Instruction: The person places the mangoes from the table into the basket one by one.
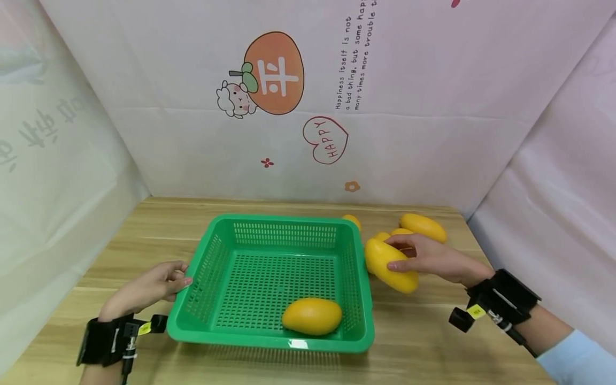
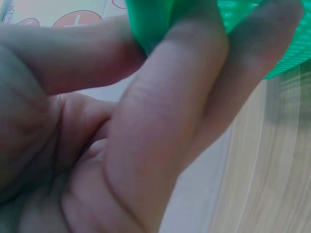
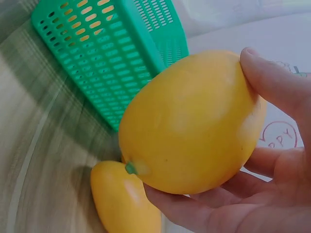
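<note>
From my head, I see my left hand [image 1: 154, 286] at the left side of the rectangular green plastic basket [image 1: 231, 338] with slotted walls, my thumb and fingers closed on its rim. The basket stands on the light brown wood-grain table [image 1: 433, 331]. My right hand [image 1: 433, 259], just beyond the basket's right side, grips a smooth, oval yellow mango [image 1: 392, 267], thumb on the near side and fingers on the far side. I cannot tell whether this fruit touches the rim. A second oval yellow mango [image 1: 312, 316] lies inside the basket, near its right corner. On the table's far right rests an elongated yellow mango [image 1: 423, 227]; nearer, more yellow fruit [image 1: 382, 236] is partly hidden behind the one I hold. A white cloth with printed drawings [image 1: 414, 149] hangs behind the table.

From my left wrist, my thumb and fingertips pinch the green rim, little gap between them; the basket's slotted wall runs off beyond.

From my right wrist, my thumb and fingers are spread wide around the held mango, its green stem tip [image 3: 130, 168] uncovered. Another yellow mango [image 3: 124, 196] lies on the table, near the basket's outer wall.
</note>
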Motion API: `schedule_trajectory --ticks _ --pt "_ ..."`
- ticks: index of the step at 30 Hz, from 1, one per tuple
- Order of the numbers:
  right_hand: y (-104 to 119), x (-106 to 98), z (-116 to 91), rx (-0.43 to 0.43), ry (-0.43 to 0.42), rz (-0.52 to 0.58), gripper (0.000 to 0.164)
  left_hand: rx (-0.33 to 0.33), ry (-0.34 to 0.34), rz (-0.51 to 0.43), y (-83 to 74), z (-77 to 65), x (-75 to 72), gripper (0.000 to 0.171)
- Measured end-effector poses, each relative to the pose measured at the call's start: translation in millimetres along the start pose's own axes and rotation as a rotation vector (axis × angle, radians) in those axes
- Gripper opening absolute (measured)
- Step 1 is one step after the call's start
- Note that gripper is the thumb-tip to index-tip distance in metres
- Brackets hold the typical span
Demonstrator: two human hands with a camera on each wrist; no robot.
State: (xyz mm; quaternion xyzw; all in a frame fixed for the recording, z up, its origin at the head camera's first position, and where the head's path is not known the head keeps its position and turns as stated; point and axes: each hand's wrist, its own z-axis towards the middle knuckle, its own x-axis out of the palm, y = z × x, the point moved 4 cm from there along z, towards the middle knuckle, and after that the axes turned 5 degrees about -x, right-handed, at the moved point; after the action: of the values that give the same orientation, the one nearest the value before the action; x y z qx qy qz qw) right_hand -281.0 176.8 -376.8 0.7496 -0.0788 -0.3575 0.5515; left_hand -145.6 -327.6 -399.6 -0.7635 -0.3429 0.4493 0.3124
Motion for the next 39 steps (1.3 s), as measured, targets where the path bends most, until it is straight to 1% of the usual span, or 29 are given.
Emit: schedule_trajectory --ticks 3,8,12,17,27,34,37,39 --pt "4.9 1.4 2.4 -0.01 -0.005 -0.034 0.047 -0.01 -0.002 -0.01 1.0 0.1 0.6 0.064" --pt "12.7 4.6 7.2 -0.012 -0.009 -0.075 0.047 0.011 0.017 -0.03 0.8 1.0 1.6 0.056" --pt "16.9 6.4 10.3 -0.018 -0.004 -0.076 0.043 0.022 0.033 -0.041 0.2 1.8 1.8 0.053" --pt "21.9 8.9 13.2 -0.038 0.008 -0.057 0.039 0.029 0.038 -0.048 -0.6 2.4 1.7 0.055" --pt "37.6 13.4 20.9 -0.031 -0.008 -0.117 0.048 0.039 0.044 -0.044 -1.7 2.6 2.1 0.047" --pt "43.8 19.3 29.0 -0.043 0.032 -0.067 0.048 0.044 0.051 -0.043 -1.5 3.4 1.9 0.044" --pt "47.7 22.6 33.5 -0.028 0.043 -0.054 0.048 0.045 0.056 -0.044 -1.2 3.0 1.2 0.043" --pt "50.2 25.1 37.0 -0.008 0.049 -0.047 0.048 0.034 0.046 -0.03 -0.3 2.0 0.5 0.046"
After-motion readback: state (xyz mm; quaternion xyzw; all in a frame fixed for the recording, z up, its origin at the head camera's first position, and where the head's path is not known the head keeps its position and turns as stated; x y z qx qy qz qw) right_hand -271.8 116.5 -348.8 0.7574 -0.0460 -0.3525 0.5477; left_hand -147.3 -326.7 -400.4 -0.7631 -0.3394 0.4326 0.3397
